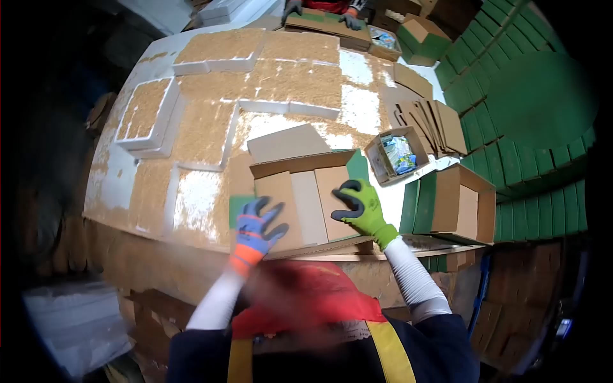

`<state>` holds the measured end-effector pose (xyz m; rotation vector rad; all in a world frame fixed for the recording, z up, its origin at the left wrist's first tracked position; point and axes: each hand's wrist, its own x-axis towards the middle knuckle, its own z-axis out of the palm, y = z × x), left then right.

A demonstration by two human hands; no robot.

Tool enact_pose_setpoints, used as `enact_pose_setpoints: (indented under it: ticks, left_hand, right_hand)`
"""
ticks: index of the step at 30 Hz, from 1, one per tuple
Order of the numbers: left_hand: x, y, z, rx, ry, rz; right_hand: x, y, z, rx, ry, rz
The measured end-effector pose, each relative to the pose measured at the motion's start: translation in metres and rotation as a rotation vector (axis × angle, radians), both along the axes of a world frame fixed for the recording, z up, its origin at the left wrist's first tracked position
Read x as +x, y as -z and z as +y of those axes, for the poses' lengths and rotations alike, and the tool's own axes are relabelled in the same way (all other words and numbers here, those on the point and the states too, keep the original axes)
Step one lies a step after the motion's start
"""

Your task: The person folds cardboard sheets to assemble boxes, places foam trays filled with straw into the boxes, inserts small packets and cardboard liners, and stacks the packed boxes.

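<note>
A cardboard box (305,207) with green outer sides lies in front of me at the table's near edge, its inner flaps folded inward and a long flap standing up at the far side. My left hand (254,231), in a blue and orange glove, rests on the left flap with fingers spread. On the right flap lies my right hand (363,209), in a green glove with dark fingertips. Its fingers are bent, with a gap between them and the thumb. Neither hand visibly grips anything.
An open carton (377,159) of small packets stands beyond my right hand. Flat cardboard pieces (447,124) lean behind it. An open green box (469,207) sits at the right, before stacked green boxes (504,121). White foam trays (150,115) hold brown granular material. Across the table are another person's gloved hands (350,19).
</note>
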<state>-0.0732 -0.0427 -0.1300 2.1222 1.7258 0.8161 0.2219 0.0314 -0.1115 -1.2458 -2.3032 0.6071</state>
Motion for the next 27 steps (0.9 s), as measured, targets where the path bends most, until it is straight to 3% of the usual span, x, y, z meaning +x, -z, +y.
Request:
enact_pose_setpoints:
  ticks: [1,3,4,5,6,7,8,9,10,11,12,14,16,17,18,20,21,22,24,25,27]
  left_hand:
    - [-0.001,0.018,-0.002,0.045,-0.125,-0.187]
    - [0.009,0.084,-0.007,-0.081,-0.54,-0.457]
    - [-0.002,0.14,-0.013,-0.282,-0.519,-1.015]
    - [0.003,0.111,-0.009,-0.258,-0.591,-1.062]
    - [-0.019,0.124,0.001,-0.366,-0.521,-1.15]
    - [-0.042,0.138,0.012,-0.479,-0.456,-1.227]
    - [-0.036,0.105,0.012,-0.535,-0.362,-1.284]
    - [-0.024,0.078,0.017,-0.771,-0.216,-1.377]
    - [-0.01,0.059,0.027,-0.812,-0.104,-1.446]
    - [0.001,0.04,0.032,-0.846,-0.005,-1.509]
    - [0.046,-0.022,0.031,-0.811,0.017,-1.529]
    - [0.115,-0.07,0.026,-0.821,0.088,-1.76]
    - [0.177,-0.075,0.04,-0.868,0.167,-1.842]
    - [0.206,-0.056,0.055,-0.882,0.202,-1.858]
    - [0.234,-0.043,0.065,-0.898,0.201,-1.823]
    - [0.305,-0.009,0.084,-0.904,0.218,-1.784]
    - [0.343,0.018,0.088,-0.844,0.339,-1.7]
    - [0.379,0.04,0.091,-0.78,0.45,-1.615]
    - [0.427,0.041,0.094,-0.662,0.419,-1.121]
    - [0.428,0.006,0.082,-0.629,0.269,-0.735]
    - [0.429,-0.052,0.067,-0.563,0.128,-0.086]
  right_hand:
    - [0.002,0.004,-0.004,0.037,0.243,-0.038]
    - [-0.007,0.053,-0.024,-0.43,0.585,0.26]
    - [-0.006,0.072,-0.032,-0.433,0.592,0.037]
    - [-0.009,0.068,-0.036,-0.552,0.574,0.308]
    - [-0.011,0.063,-0.039,-0.67,0.566,0.579]
    - [-0.016,0.009,-0.04,-0.541,0.61,0.391]
    - [-0.01,0.011,-0.046,-0.725,0.593,0.646]
    - [0.006,0.003,-0.047,-0.781,0.569,0.788]
    - [0.021,-0.005,-0.048,-0.84,0.546,0.929]
    - [0.036,-0.024,-0.051,-0.677,0.488,1.073]
    - [0.051,-0.046,-0.057,-0.518,0.425,1.204]
    - [0.118,-0.097,-0.071,-0.079,0.363,0.914]
    - [0.186,-0.131,-0.098,0.49,0.684,0.721]
    - [0.229,-0.131,-0.111,0.622,0.869,0.713]
    - [0.299,-0.117,-0.142,0.483,0.712,0.904]
    - [0.397,-0.006,-0.136,0.283,1.097,1.011]
    - [0.366,0.004,-0.149,0.101,1.214,1.077]
    - [0.387,0.049,-0.148,0.108,1.209,1.291]
    - [0.434,0.133,-0.139,0.108,1.097,1.514]
    - [0.434,0.158,-0.145,0.084,1.014,1.537]
    - [0.365,0.052,-0.142,0.067,1.411,1.541]
